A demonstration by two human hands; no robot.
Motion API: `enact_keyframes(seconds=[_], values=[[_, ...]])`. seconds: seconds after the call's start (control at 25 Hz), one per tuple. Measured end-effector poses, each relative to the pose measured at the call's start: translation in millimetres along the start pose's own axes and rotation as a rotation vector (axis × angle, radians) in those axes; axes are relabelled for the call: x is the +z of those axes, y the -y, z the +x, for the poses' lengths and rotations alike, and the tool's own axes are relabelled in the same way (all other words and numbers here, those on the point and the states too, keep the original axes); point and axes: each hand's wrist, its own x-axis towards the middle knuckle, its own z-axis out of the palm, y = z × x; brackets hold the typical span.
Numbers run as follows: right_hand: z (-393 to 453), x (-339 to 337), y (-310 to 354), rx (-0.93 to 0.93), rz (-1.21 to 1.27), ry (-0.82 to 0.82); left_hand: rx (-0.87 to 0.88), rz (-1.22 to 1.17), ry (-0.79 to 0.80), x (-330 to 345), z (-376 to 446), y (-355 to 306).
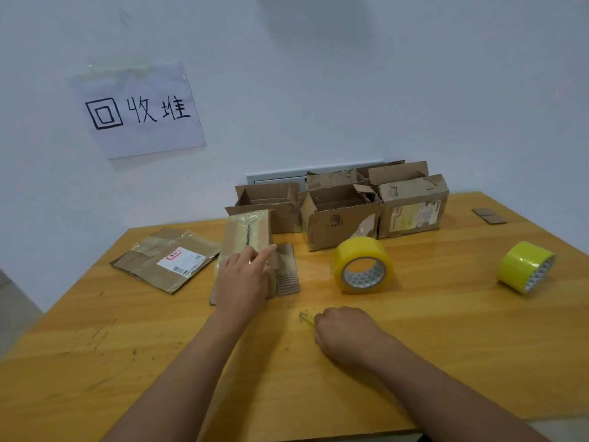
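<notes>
Work in hand: a person is flattening used boxes at a yellow wooden table, under a white paper sign with handwritten characters taped to the wall.
Box being worked: a taped brown cardboard box is lying left of the table's middle, partly collapsed. Its far end is standing up and a flap is splaying out to the right.
Left hand: the left hand is lying palm down on that box, fingers stretched out, pressing the near end toward the table and gripping nothing.
Right hand: the right hand is resting on the table nearer the person, apart from the box, fingers curled under into a fist. Nothing is showing in it, though the fingertips are hidden.
Done: one flattened cardboard box with a white shipping label is lying flat just left of the pressed box.
Left to do: by the look of it, the job is sitting at an early stage. The pressed box is only half down, and several open brown cardboard boxes are standing along the far edge, not yet collapsed.
Also there: a near roll of yellow packing tape is standing right of the pressed box, a second yellow tape roll is near the right edge, and small greenish scraps are lying just beside the right hand.
</notes>
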Motion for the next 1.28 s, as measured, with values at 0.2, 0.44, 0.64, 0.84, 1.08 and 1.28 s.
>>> enact_keyframes(seconds=[0.2, 0.44, 0.64, 0.84, 1.08, 1.28], values=[[26, -48, -19, 0.09, 0.678, -0.277, 0.049, -0.014, -0.098, 7, -3, 5], [96, -72, -1, 0.207, 1.627, -0.307, 0.069, -0.016, -0.125, 9, -2, 6], [96, -51, -8, 0.221, 1.437, -0.303, 0.066, -0.041, -0.164, 10, -2, 8], [92, -55, -28, 0.207, 1.611, -0.355, 0.042, -0.052, -0.138, 10, -3, 8], [95, -58, -41, 0.336, 1.675, -0.376, 0.032, -0.064, -0.134, 8, -2, 9], [92, -60, -48, 0.257, 1.877, -0.341, 0.029, -0.064, -0.129, 9, -3, 10]])
